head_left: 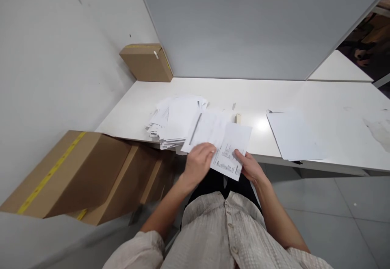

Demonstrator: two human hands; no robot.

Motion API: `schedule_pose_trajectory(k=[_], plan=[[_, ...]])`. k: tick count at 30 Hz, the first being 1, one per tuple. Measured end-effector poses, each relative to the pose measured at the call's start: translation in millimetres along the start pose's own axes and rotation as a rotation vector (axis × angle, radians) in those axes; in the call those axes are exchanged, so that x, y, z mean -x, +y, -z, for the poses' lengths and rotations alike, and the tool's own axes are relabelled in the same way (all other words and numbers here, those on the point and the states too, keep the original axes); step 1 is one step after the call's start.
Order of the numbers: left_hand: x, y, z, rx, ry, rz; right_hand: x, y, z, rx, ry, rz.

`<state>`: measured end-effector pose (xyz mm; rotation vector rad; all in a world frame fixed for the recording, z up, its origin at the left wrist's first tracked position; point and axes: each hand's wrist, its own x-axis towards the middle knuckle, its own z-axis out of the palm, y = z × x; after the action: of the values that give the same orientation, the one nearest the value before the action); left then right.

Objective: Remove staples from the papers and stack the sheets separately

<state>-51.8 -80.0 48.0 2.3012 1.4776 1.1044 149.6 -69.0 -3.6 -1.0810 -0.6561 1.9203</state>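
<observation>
Head view: left hand [199, 162] curls fingers [210, 148] against paper [208, 129]; right hand [251, 167] pinches printed sheet [231, 151].

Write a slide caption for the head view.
Left hand and right hand work on printed sheets at a white table, near a loose paper pile.

A panel [237, 25] stands behind the desk [252, 94]. One box [149, 63] occupies the rear left corner. On the desk, a paper pile [183, 116] lies left, a sheet stack [294, 135] right. Held papers [239, 137] are between them, at the front edge. Further boxes [51, 175] stand front left.
</observation>
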Motion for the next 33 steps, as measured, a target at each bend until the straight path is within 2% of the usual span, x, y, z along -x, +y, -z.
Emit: schedule_pose_trajectory(k=[3,6,9,11,13,16,18,20,22,24,28,30,33], plan=[[19,19,-28.9,0.006,-0.115,-0.078,-5,3,-1,-0.082,0.006,-0.015],[29,26,-50.6,0.051,-0.194,-0.099,-8,7,2,-0.057,0.045,0.027],[30,25,-56.4,0.128,-0.235,-0.086,-8,10,7,-0.002,0.098,0.085],[26,20,-53.8,0.156,-0.200,-0.043,-6,10,11,0.020,0.104,0.099],[20,11,-50.7,0.141,-0.098,0.068,-4,9,15,0.054,0.098,0.094],[10,-7,-50.6,0.165,0.031,0.327,3,3,20,0.170,0.097,0.107],[2,-15,-52.7,0.326,0.027,0.508,9,-4,24,0.288,0.097,0.157],[-10,-19,-53.6,0.570,-0.032,0.671,15,-14,26,0.412,0.083,0.228],[-24,-17,-50.9,0.798,-0.071,0.767,19,-27,27,0.514,0.062,0.304],[-40,-10,-44.6,0.954,-0.007,0.741,22,-41,27,0.582,0.051,0.373],[-64,9,-29.8,1.011,0.228,0.478,19,-64,22,0.581,0.098,0.493],[-70,16,-27.3,0.964,0.270,0.400,12,-69,21,0.530,0.136,0.533],[-71,17,-33.4,0.946,0.274,0.358,-2,-67,22,0.449,0.170,0.551]])
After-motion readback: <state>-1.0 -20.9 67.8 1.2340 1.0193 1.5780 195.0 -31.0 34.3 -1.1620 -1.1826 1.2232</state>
